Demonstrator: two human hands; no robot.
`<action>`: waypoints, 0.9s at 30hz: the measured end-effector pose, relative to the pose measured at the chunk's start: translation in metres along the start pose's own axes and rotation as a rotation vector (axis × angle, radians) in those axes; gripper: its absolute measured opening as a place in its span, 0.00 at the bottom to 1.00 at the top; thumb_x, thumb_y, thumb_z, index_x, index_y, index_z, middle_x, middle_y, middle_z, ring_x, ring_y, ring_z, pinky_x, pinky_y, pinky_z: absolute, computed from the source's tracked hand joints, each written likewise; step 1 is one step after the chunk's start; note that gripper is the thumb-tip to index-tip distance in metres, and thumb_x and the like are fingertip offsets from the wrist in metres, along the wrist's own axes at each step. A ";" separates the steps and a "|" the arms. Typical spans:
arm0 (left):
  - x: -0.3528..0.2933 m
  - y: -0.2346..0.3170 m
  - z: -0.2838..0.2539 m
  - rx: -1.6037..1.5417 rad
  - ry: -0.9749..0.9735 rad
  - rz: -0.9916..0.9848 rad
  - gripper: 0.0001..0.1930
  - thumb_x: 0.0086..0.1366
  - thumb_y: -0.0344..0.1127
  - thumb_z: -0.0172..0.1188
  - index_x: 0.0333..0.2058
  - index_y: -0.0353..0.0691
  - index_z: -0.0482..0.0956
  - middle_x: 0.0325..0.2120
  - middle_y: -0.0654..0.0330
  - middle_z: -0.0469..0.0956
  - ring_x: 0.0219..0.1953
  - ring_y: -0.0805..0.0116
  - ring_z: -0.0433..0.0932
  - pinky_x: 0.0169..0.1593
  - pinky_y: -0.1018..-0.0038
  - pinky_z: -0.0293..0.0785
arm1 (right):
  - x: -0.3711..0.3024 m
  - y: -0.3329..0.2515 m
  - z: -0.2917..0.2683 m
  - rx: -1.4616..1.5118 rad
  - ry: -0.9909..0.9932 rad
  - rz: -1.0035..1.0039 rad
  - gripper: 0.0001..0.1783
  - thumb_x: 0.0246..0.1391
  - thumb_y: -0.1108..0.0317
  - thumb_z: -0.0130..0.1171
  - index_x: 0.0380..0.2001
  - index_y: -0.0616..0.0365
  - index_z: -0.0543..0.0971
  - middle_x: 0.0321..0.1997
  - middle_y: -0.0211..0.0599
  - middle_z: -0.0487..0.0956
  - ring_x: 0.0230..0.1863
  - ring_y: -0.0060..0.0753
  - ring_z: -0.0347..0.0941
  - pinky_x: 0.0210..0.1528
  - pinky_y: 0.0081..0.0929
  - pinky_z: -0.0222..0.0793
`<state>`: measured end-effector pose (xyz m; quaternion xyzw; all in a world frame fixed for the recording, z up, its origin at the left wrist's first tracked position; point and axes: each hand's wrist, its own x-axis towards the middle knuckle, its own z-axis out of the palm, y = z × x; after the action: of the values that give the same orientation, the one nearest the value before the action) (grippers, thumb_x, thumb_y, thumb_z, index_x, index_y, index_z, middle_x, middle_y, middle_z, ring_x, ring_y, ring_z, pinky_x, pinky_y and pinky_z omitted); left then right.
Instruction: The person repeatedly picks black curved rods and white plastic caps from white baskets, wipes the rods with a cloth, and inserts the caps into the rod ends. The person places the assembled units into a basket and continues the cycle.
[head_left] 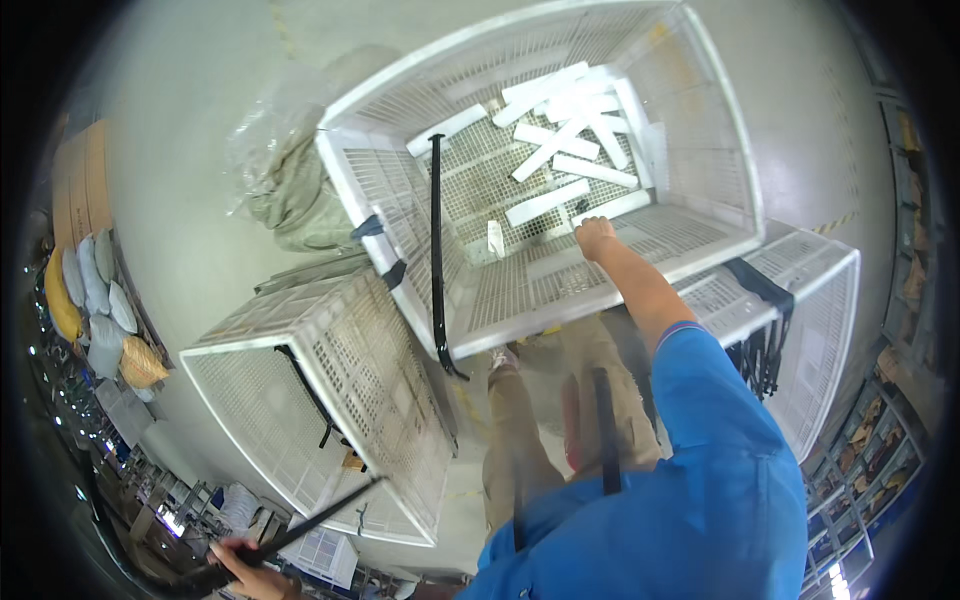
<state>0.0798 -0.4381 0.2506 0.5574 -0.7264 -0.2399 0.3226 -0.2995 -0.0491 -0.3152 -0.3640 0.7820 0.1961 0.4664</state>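
My right hand [597,240] reaches into a large white plastic crate [540,318], above the wall nearest me. Its fingers are closed, and what they hold, if anything, is hidden. A small dark bit [581,206] shows just beyond the knuckles. Several white flat strips [546,203] lie crisscrossed on the crate's mesh floor, mostly at the far right. One long black strip [437,230] leans over the crate's left end, its lower end bent. Down at the lower left, my left hand [245,572] is wrapped round another long, curved black strip [320,517].
A second white crate [318,355] stands at the left, with black strips in it. Another crate [825,330] at the right has black strips hanging over its edge. A crumpled greenish sack [300,200] lies on the floor. Filled bags [95,285] and shelving [860,450] line the sides.
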 end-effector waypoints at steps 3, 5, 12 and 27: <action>-0.030 -0.060 0.035 0.124 -0.100 -0.222 0.15 0.68 0.42 0.57 0.25 0.44 0.67 0.18 0.65 0.66 0.17 0.76 0.64 0.22 0.80 0.63 | 0.087 -0.006 0.027 -0.100 0.005 -0.003 0.17 0.58 0.64 0.57 0.50 0.56 0.76 0.55 0.39 0.74 0.59 0.40 0.67 0.63 0.35 0.59; -0.082 -0.101 0.065 0.266 -0.010 -0.376 0.13 0.65 0.39 0.62 0.28 0.37 0.71 0.18 0.61 0.70 0.16 0.70 0.65 0.21 0.75 0.66 | 0.142 -0.017 0.049 -0.045 0.097 0.051 0.22 0.60 0.64 0.54 0.56 0.58 0.72 0.59 0.40 0.72 0.62 0.41 0.65 0.64 0.35 0.56; -0.212 -0.204 0.096 0.175 -0.245 -0.671 0.12 0.65 0.37 0.60 0.25 0.40 0.70 0.19 0.63 0.68 0.18 0.75 0.63 0.22 0.77 0.59 | 0.279 -0.023 0.109 -0.126 0.266 0.163 0.32 0.60 0.65 0.52 0.67 0.53 0.59 0.66 0.39 0.65 0.66 0.38 0.61 0.65 0.41 0.51; -0.209 -0.178 0.117 -0.138 -0.656 -0.787 0.07 0.65 0.29 0.56 0.29 0.43 0.67 0.19 0.68 0.66 0.19 0.78 0.64 0.21 0.78 0.59 | 0.114 0.004 -0.050 1.781 -0.048 -0.177 0.21 0.51 0.66 0.62 0.47 0.62 0.72 0.41 0.47 0.79 0.43 0.38 0.78 0.46 0.41 0.77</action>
<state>0.1461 -0.2848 0.0033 0.6612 -0.5072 -0.5528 -0.0007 -0.3658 -0.1231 -0.3901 0.0781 0.6034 -0.5129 0.6056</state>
